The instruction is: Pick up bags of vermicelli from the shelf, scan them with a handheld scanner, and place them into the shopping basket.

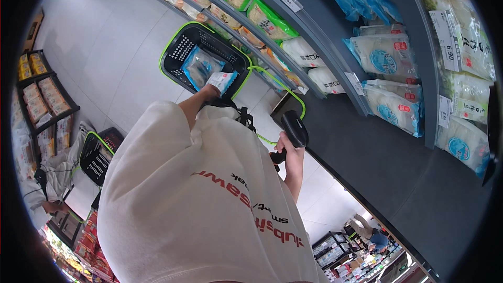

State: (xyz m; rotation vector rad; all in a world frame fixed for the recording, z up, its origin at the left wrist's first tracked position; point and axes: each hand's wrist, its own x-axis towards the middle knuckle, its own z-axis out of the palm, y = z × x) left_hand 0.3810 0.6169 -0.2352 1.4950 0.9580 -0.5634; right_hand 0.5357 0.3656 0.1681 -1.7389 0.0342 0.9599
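Observation:
My left hand (pixel 211 91) reaches into a black shopping basket (pixel 173 63) with a bright green rim. It is shut on a small white and blue plastic packet (pixel 222 80), partly covering it. Beside that packet, a larger clear bag with blue edges (pixel 200 65) lies in the basket. My right hand (pixel 291 151) grips a black handheld scanner (pixel 294 129) by its handle, away from the basket and near the dark shelf base. The basket's green handle (pixel 300 100) curves out towards the scanner. What carries the basket is hidden.
Shelves with bagged noodles (pixel 269 19) and clear packs with blue edges (pixel 387 57) rise at the right. On the left are another person's sleeve (pixel 29 200), a second basket (pixel 94 161) and a black display rack (pixel 51 74). Another person (pixel 377 239) is at lower right.

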